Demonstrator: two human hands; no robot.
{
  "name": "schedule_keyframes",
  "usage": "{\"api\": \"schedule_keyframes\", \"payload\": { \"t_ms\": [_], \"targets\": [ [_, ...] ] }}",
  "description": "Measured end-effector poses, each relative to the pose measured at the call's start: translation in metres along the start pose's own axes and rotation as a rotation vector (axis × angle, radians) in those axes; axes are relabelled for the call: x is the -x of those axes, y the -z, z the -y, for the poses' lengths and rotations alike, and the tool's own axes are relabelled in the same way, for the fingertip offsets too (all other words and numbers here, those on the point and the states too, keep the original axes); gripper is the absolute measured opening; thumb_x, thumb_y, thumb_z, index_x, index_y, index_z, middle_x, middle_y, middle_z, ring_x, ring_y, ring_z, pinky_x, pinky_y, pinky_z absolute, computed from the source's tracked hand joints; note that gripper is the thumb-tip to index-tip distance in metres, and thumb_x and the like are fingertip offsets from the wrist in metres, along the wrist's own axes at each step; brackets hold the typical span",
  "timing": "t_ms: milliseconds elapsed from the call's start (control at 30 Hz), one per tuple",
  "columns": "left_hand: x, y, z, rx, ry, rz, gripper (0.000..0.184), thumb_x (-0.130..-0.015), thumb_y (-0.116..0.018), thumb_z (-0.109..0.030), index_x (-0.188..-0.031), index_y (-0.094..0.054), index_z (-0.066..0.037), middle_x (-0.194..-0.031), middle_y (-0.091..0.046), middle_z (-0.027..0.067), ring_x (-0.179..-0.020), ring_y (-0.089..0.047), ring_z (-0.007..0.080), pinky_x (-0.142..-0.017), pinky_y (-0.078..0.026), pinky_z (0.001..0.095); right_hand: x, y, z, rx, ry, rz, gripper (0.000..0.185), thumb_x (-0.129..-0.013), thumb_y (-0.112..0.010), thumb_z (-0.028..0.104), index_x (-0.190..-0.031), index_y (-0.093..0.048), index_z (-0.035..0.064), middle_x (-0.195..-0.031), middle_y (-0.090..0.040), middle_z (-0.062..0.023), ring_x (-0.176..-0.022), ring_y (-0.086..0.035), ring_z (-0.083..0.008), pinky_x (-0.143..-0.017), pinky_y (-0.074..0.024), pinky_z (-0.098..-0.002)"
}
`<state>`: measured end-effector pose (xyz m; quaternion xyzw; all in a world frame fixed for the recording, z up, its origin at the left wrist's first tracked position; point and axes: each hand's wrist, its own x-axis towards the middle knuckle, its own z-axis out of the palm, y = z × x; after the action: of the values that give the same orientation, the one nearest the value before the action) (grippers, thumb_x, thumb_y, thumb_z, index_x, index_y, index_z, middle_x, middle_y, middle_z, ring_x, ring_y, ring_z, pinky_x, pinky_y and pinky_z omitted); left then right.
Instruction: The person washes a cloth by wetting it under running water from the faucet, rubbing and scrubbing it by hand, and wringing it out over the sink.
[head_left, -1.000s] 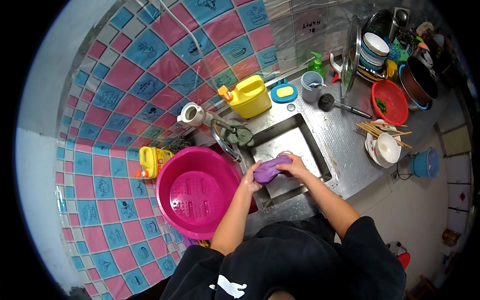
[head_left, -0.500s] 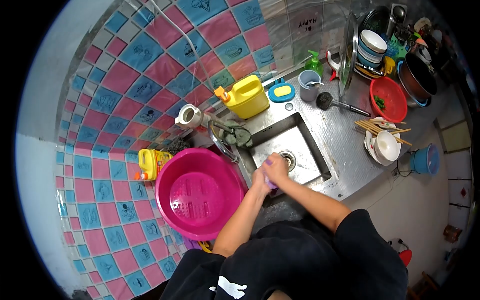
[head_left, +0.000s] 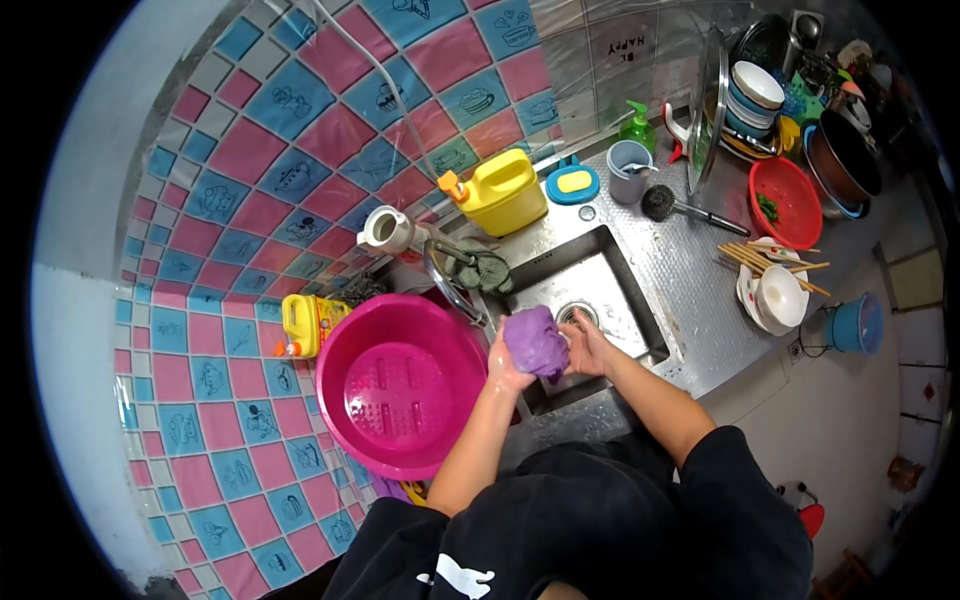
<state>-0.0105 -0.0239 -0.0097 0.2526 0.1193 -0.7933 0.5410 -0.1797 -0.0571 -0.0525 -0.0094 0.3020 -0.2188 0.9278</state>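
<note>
At far left, a yellow plastic bottle with an orange cap (head_left: pixel 302 322) stands beside a wide, round magenta plastic basin (head_left: pixel 400 385). Next comes the left hand (head_left: pixel 510 367), its grip closed around a crumpled purple cloth (head_left: pixel 535 343), which is above the near-left part of a square stainless-steel sink (head_left: pixel 622 300). Just right of the cloth, the right hand (head_left: pixel 590 350) has its grip apart, fingers spread; whether it touches the cloth, I cannot tell. Farther right on the textured metal desk (head_left: pixel 690 290) are a grey-blue plastic cup (head_left: pixel 628 180), a dark round scrubber with a long handle (head_left: pixel 658 203) and a round red plastic bowl (head_left: pixel 800 215).
</note>
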Motion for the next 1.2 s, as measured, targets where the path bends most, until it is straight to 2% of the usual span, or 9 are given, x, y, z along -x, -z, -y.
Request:
{"api": "schedule_keyframes", "payload": {
  "t_ms": [233, 300, 500, 633, 767, 967, 1033, 1167, 1200],
  "targets": [
    [-0.004, 0.012, -0.017, -0.154, -0.023, -0.042, 0.059, -0.087, -0.042, -0.045, -0.126, -0.038, -0.001, -0.124, -0.044, 0.0178, -0.114, -0.043, 0.0342, -0.097, -0.032, 0.0501, 0.001, 0.025, -0.011, 0.484, 0.074, -0.068, 0.039, -0.078, -0.065, 0.021, -0.112, -0.053, 0.0066, -0.099, -0.060, -0.0041, -0.075, -0.059, -0.0184, -0.070, -0.0473, -0.0316],
    [-0.005, 0.021, -0.015, -0.258, -0.070, -0.054, 0.053, -0.086, -0.047, -0.038, -0.124, -0.040, -0.001, -0.124, -0.044, 0.0186, -0.114, -0.043, 0.0334, -0.097, -0.032, 0.0486, -0.001, 0.025, -0.015, 1.209, 0.703, -0.182, 0.023, -0.077, -0.064, 0.019, -0.095, -0.061, 0.0050, -0.089, -0.060, -0.0034, -0.061, -0.057, -0.0183, -0.064, -0.0466, -0.0273],
    [-0.026, 0.041, 0.003, -0.329, -0.014, -0.419, 0.041, -0.086, -0.047, -0.025, -0.115, -0.044, 0.005, -0.125, -0.043, 0.0207, -0.113, -0.044, 0.0318, -0.099, -0.033, 0.0446, 0.031, -0.082, -0.048, 1.315, 1.202, -0.038, 0.029, -0.060, -0.071, 0.022, -0.080, -0.059, 0.0054, -0.103, -0.055, -0.0074, -0.105, -0.045, -0.0221, -0.092, -0.0297, -0.0409],
    [-0.021, 0.036, 0.030, -0.050, -0.018, 0.039, 0.034, -0.086, -0.040, -0.018, -0.113, -0.044, 0.002, -0.119, -0.047, 0.0201, -0.111, -0.046, 0.0326, -0.099, -0.033, 0.0467, 0.012, -0.084, -0.049, 1.486, 1.245, -0.124, 0.023, -0.059, -0.070, 0.025, -0.066, -0.057, 0.0073, -0.074, -0.056, -0.0062, -0.079, -0.054, -0.0247, -0.077, -0.0385, -0.0363],
    [-0.006, -0.004, 0.038, -0.139, -0.052, -0.429, 0.033, -0.086, -0.036, -0.016, -0.114, -0.044, 0.000, -0.119, -0.046, 0.0202, -0.112, -0.044, 0.0344, -0.099, -0.031, 0.0487, -0.038, -0.025, -0.008, 1.320, 1.049, -0.499, 0.017, -0.060, -0.067, 0.011, -0.073, -0.060, 0.0022, -0.071, -0.054, -0.0127, -0.062, -0.054, -0.0296, -0.059, -0.0449, -0.0356],
    [-0.011, 0.031, 0.032, -0.036, -0.120, -0.368, 0.037, -0.090, -0.037, -0.028, -0.119, -0.040, -0.004, -0.118, -0.047, 0.0167, -0.112, -0.045, 0.0325, -0.095, -0.033, 0.0536, -0.007, -0.033, -0.051, 0.947, 0.766, -0.292, 0.039, -0.071, -0.065, 0.018, -0.108, -0.059, 0.0071, -0.104, -0.060, -0.0140, -0.095, -0.058, -0.0256, -0.083, -0.0439, -0.0328],
    [-0.023, 0.097, 0.020, 0.446, 0.135, 0.092, 0.042, -0.090, -0.035, -0.039, -0.119, -0.040, -0.009, -0.121, -0.045, 0.0141, -0.115, -0.041, 0.0356, -0.095, -0.028, 0.0593, 0.007, -0.052, -0.069, 1.276, 1.077, -0.261, 0.035, -0.072, -0.064, 0.019, -0.106, -0.060, 0.0091, -0.107, -0.058, -0.0149, -0.107, -0.051, -0.0247, -0.093, -0.0356, -0.0392],
    [-0.021, 0.077, 0.024, -0.048, 0.098, 0.229, 0.043, -0.086, -0.039, -0.039, -0.120, -0.042, -0.012, -0.123, -0.044, 0.0114, -0.116, -0.039, 0.0368, -0.094, -0.028, 0.0615, 0.007, -0.069, -0.043, 1.502, 1.118, -0.277, 0.036, -0.075, -0.062, 0.022, -0.106, -0.059, 0.0045, -0.111, -0.057, -0.0165, -0.112, -0.048, -0.0248, -0.095, -0.0332, -0.0402],
    [-0.019, 0.058, 0.026, -0.153, 0.052, -0.051, 0.041, -0.085, -0.041, -0.033, -0.117, -0.043, -0.008, -0.118, -0.047, 0.0139, -0.111, -0.044, 0.0359, -0.094, -0.031, 0.0577, -0.013, -0.054, -0.033, 1.280, 0.970, -0.285, 0.035, -0.075, -0.061, 0.021, -0.105, -0.059, 0.0030, -0.111, -0.057, -0.0162, -0.110, -0.049, -0.0256, -0.094, -0.0356, -0.0380]
  ]
}}
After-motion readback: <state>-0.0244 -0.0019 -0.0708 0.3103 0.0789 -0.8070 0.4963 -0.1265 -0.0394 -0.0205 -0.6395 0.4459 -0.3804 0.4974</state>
